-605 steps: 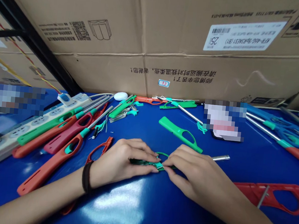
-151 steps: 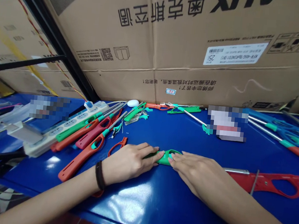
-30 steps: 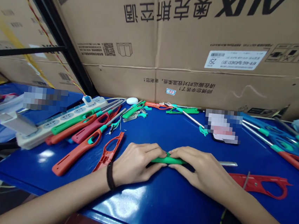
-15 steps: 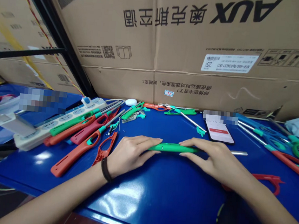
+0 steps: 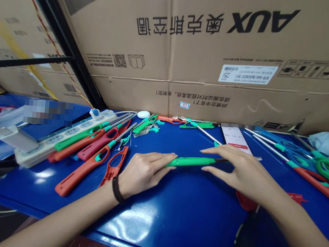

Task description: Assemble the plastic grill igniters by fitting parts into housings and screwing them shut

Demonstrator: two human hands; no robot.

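Observation:
Both my hands hold one green long-nosed lighter (image 5: 191, 162) just above the blue table (image 5: 173, 213). My left hand (image 5: 145, 171) pinches its near end between thumb and fingers; a black band sits on that wrist. My right hand (image 5: 239, 172) grips the far end of the green body, where the metal tube (image 5: 255, 158) sticks out to the right. The lighter lies nearly level and seen edge-on.
Red and green lighters (image 5: 88, 153) and a white power strip (image 5: 64, 135) lie at the left. A phone (image 5: 235, 140) lies behind my right hand. More lighters (image 5: 308, 164) lie at right, a red shell (image 5: 295, 198) and a black-yellow screwdriver (image 5: 243, 240) by my right forearm. Cardboard boxes (image 5: 206, 53) wall the back.
The green lighter has been turned on edge and lifted slightly off the table. My hands have slid apart toward its two ends, the right one moving up and right.

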